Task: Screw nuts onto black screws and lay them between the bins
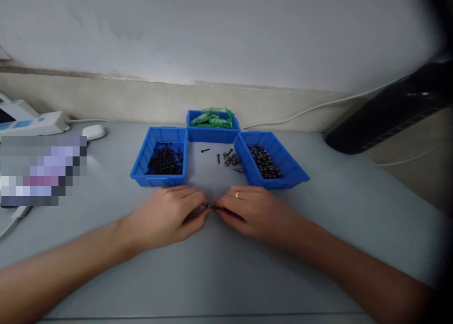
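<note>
My left hand [170, 215] and my right hand [253, 213] meet at the middle of the desk, each closed in a pinch. Between their fingertips is a small metal fastener [210, 206], partly hidden; its exact kind is hard to make out. A ring [237, 195] is on my right hand. Just beyond my left hand stands a blue bin [159, 180] of black screws [164, 162]. Another blue bin [288, 166] beyond my right hand holds small shiny metal fittings [264, 162]. Between the bins lie a few loose screws [218, 158] and a small heap of fittings [232, 160].
A third blue bin [212, 135] with green plastic packets [212, 120] stands at the back by the wall. At left are a power strip [46, 123], a white earphone case [94, 132] and a blurred-out device [42, 170]. A black cylindrical object [382, 111] leans at right.
</note>
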### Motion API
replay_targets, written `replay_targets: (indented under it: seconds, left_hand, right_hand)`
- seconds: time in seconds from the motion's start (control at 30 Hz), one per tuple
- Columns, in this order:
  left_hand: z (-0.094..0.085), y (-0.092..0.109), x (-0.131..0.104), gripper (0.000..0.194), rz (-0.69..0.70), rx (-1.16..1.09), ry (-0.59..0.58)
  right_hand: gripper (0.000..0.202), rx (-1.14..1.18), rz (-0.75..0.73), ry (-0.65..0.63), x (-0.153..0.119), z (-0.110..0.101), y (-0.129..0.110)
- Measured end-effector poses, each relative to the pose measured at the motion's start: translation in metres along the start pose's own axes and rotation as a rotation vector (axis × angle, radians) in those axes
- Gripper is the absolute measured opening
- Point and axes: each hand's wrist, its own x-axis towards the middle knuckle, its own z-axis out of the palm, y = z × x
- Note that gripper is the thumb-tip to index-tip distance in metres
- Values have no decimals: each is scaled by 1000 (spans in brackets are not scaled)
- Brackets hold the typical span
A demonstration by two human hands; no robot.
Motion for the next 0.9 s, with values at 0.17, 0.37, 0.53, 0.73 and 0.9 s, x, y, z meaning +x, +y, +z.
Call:
replay_targets:
  seconds: [0.17,0.37,0.53,0.73,0.9]
  left_hand:
    - [-1,-1,-1,18,-8,16,-2]
    - [-2,-1,-4,12,-32,-15,8]
    - [-1,-2,-3,13,-39,-13,-27]
    - [2,-6,-4,13,-10,-6,-10]
    - [3,-7,-4,15,7,17,3]
  right_hand:
    - [23,6,7,-11,1,-1,0]
    - [20,35,11,-31,2,-1,0]
    - [19,59,21,-59,2,0,1]
    - [19,77,29,-49,1,0,1]
    - [19,80,44,-57,1,0,2]
